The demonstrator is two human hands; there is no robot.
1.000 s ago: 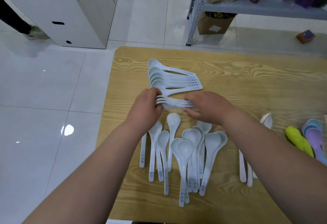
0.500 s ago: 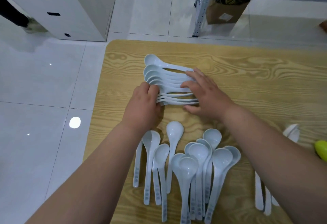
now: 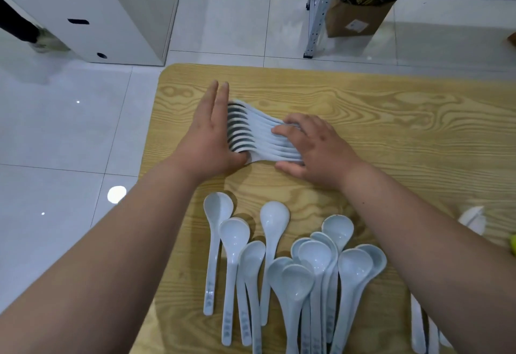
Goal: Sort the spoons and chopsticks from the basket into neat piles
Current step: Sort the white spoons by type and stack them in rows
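Note:
A nested row of several pale blue soup spoons point(image 3: 258, 133) lies on its side at the far left of the wooden table point(image 3: 405, 130). My left hand point(image 3: 212, 135) is flat, fingers straight, pressed against the bowl ends. My right hand point(image 3: 312, 149) rests with fingers spread over the handle ends, pressing the row from the other side. Nearer me, several loose pale blue spoons point(image 3: 304, 269) lie bowl-up, handles toward me, some overlapping. No chopsticks or basket show.
More white spoons point(image 3: 418, 325) poke out beside my right forearm, and a white piece point(image 3: 474, 218) and a yellow-green thing point(image 3: 513, 243) lie at the right edge. On the floor beyond the table stand a white cabinet point(image 3: 111, 12) and a metal shelf point(image 3: 318, 10) with a cardboard box point(image 3: 360, 15).
The few spoons held between my hands have joined the far row. My left hand opened flat against the bowls; my right hand shifted onto the handle ends. The camera tilted down.

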